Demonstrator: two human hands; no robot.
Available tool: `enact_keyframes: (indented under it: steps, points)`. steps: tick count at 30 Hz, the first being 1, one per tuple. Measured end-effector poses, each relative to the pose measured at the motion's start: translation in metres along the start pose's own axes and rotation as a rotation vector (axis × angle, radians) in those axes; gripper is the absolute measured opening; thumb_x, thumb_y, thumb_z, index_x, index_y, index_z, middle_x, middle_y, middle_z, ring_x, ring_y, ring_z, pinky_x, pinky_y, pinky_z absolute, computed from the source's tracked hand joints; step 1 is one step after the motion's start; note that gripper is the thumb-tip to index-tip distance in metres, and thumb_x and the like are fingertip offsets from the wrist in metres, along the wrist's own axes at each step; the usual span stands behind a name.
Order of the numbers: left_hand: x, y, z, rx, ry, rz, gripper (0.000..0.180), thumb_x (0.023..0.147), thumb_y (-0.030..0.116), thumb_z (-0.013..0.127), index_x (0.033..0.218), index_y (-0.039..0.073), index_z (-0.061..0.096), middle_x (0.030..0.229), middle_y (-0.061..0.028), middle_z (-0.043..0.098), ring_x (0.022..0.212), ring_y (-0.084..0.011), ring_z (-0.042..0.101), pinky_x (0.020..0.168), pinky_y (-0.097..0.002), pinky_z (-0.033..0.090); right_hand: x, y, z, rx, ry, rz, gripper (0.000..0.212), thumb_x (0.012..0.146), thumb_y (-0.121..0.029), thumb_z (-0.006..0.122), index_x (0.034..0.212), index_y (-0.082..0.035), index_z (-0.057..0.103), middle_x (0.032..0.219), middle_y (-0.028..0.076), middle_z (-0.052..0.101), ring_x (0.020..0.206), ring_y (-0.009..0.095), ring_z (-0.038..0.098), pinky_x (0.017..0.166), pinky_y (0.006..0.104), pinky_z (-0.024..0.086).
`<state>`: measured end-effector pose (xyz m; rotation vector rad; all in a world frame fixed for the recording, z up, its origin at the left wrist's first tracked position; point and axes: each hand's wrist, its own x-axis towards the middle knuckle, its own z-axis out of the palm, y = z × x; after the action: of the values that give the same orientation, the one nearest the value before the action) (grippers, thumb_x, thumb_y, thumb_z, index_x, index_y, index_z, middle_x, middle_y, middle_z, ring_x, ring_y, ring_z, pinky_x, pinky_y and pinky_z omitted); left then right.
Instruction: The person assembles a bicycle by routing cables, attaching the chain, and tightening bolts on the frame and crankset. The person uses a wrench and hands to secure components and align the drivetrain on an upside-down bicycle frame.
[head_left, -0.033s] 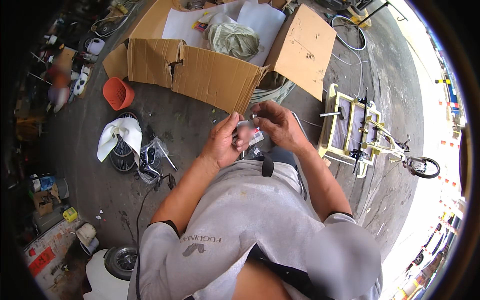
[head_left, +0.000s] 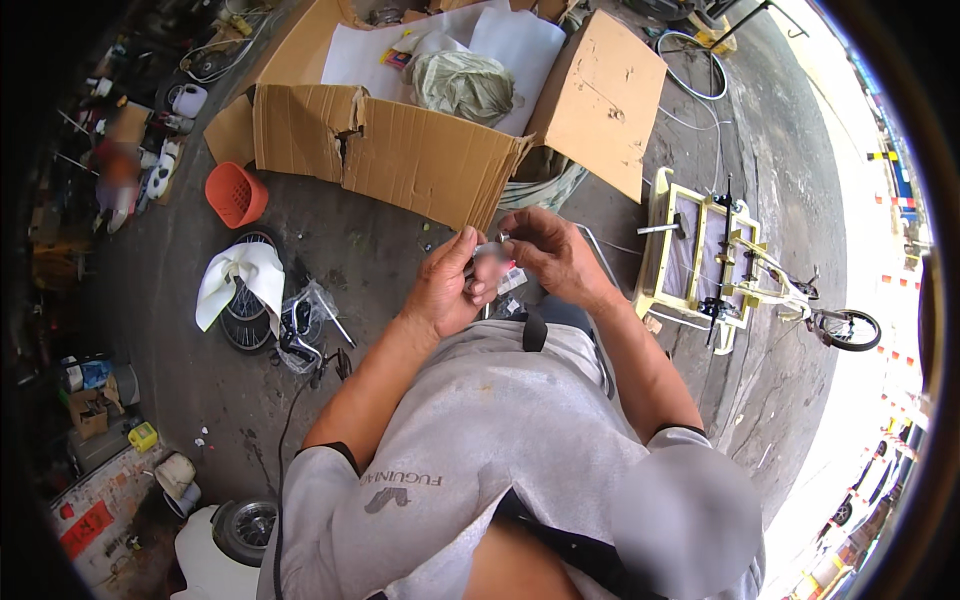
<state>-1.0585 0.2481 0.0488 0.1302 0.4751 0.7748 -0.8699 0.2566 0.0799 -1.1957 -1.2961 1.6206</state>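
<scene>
Both the left hand (head_left: pixel 445 290) and right hand (head_left: pixel 550 255) close their fingers on a small pale metal part (head_left: pixel 492 262) held between them, work seemingly unfinished, above the torn brown cardboard box (head_left: pixel 400 150).

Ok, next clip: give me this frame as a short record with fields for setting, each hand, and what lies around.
setting: concrete floor, seen from above, person in a grey shirt
left hand: closed around a small object, which is too small to identify
right hand: fingertips pinching the same small object from the other side
ahead: open cardboard box with white sheets and a bundled bag inside
left side: orange basket, small wheel under a white cloth
right side: pale yellow frame with a small wheel
</scene>
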Motion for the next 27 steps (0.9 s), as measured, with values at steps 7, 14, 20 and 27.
enact_keyframes:
  steps: [7, 14, 20, 27]
  points:
    - [0.004, 0.012, 0.018, 0.186, 0.034, 0.024, 0.022, 0.099, 0.034, 0.052, 0.096, 0.012, 0.053, 0.065, 0.0028, 0.044, 0.054, -0.0073, 0.04, 0.049, -0.0212, 0.034, -0.006, -0.001, 0.005, 0.053, 0.071, -0.078, 0.019, 0.088, -0.006, 0.062, 0.104, 0.002, 0.058, 0.086, 0.006, 0.064, 0.082, 0.011, 0.059, 0.072, 0.028, 0.05]
    - [0.007, 0.029, 0.033, 0.299, 0.04, -0.063, 0.018, 0.1, 0.031, 0.05, 0.098, 0.014, 0.055, 0.068, 0.0044, 0.045, 0.054, -0.0058, 0.04, 0.047, -0.0202, 0.034, -0.016, -0.007, 0.017, -0.181, 0.254, -0.27, 0.021, 0.085, -0.009, 0.063, 0.103, 0.002, 0.059, 0.092, 0.017, 0.066, 0.083, 0.028, 0.064, 0.074, 0.0359, 0.051]
    - [0.042, 0.011, 0.051, 0.483, 0.021, -0.258, 0.013, 0.101, 0.026, 0.049, 0.098, 0.014, 0.05, 0.07, 0.0016, 0.045, 0.053, -0.0067, 0.039, 0.048, -0.0206, 0.034, -0.047, 0.009, -0.007, -0.078, 0.478, -0.15, 0.026, 0.091, -0.024, 0.06, 0.093, 0.002, 0.06, 0.082, 0.021, 0.064, 0.076, 0.038, 0.063, 0.067, 0.0416, 0.05]
    - [0.121, -0.061, 0.102, 0.623, 0.074, -0.352, 0.012, 0.101, 0.025, 0.049, 0.099, 0.013, 0.047, 0.07, 0.0002, 0.045, 0.053, -0.0073, 0.039, 0.048, -0.0209, 0.035, -0.067, 0.026, -0.112, -0.29, 0.467, 0.12, 0.036, 0.094, -0.034, 0.054, 0.085, 0.0, 0.058, 0.08, 0.026, 0.062, 0.078, 0.044, 0.06, 0.066, 0.05, 0.048]
